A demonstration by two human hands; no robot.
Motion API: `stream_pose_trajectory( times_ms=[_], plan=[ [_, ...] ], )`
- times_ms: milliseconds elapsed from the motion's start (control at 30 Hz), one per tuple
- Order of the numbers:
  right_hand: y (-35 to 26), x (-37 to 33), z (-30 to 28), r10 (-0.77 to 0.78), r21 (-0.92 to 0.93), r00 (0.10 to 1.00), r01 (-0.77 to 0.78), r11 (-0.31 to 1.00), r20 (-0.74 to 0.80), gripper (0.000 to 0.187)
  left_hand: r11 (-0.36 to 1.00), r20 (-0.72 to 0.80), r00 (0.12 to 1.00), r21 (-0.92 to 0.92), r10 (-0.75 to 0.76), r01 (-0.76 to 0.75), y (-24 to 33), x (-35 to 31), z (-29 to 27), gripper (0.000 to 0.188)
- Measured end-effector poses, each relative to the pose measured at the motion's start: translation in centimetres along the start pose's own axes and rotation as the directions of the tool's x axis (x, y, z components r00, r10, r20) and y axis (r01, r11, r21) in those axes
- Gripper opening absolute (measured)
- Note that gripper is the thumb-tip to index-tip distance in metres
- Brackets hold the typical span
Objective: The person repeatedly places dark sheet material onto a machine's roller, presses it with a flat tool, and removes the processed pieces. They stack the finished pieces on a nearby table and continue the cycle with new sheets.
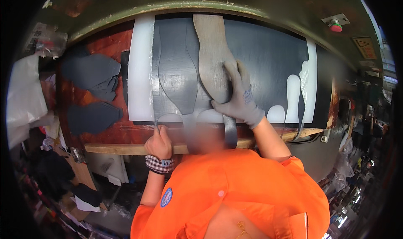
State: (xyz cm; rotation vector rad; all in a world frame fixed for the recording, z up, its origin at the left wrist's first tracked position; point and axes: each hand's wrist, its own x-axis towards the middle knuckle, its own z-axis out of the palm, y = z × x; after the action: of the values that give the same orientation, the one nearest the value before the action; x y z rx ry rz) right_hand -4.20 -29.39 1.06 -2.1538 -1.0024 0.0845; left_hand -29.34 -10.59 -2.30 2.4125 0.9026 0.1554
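A black sheet (268, 41) covers much of the press bed in front of me. On it stands a sole-shaped cutting die (214, 50), greyish brown, narrow at the far end. My right hand (241, 98), in a grey glove, grips the die's near right edge with fingers and thumb. Left of the die, a sole-shaped outline (178, 71) shows in the sheet. My bare left hand (159, 144) is closed at the near left corner, pinching the sheet's edge. A blurred patch hides part of the near edge.
Stacks of black cut pieces (94, 117) lie on the red-brown table (121, 134) at left. A white board (140, 71) shows under the sheet, also through cut-outs at right. A wooden rail (121, 149) runs along the front. A red button (335, 27) sits on the green machine body.
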Motion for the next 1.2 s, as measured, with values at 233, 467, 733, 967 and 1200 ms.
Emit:
stream_pose_trajectory(
  times_ms=[233,467,733,967,1200],
  plan=[
    [5.6,8.6,-7.0,0.198,0.192,0.902,-0.131,0.973,-0.384,0.106,0.993,-0.107,0.992,-0.107,-0.066,0.054,2.4,8.5,0.1,0.030],
    [12.8,15.8,-19.7,0.045,-0.223,0.610,-0.355,0.908,-0.791,0.117,0.993,-0.165,0.985,-0.111,-0.043,0.025,5.2,17.9,0.6,0.034],
    [14.6,13.3,-17.3,0.046,-0.342,0.642,-0.467,0.816,-0.765,0.108,0.997,-0.172,0.985,-0.076,-0.007,-0.006,7.3,26.6,-0.1,0.039],
    [13.0,5.1,-10.4,0.679,0.374,0.510,-0.578,0.725,-0.528,0.040,0.986,-0.270,0.962,-0.144,0.048,-0.089,6.3,25.2,0.4,0.038],
    [13.3,0.3,-9.3,0.589,0.365,0.702,-0.467,0.805,-0.401,0.029,0.961,-0.303,0.949,-0.223,0.090,-0.163,4.1,21.5,1.2,0.037]
  ],
)
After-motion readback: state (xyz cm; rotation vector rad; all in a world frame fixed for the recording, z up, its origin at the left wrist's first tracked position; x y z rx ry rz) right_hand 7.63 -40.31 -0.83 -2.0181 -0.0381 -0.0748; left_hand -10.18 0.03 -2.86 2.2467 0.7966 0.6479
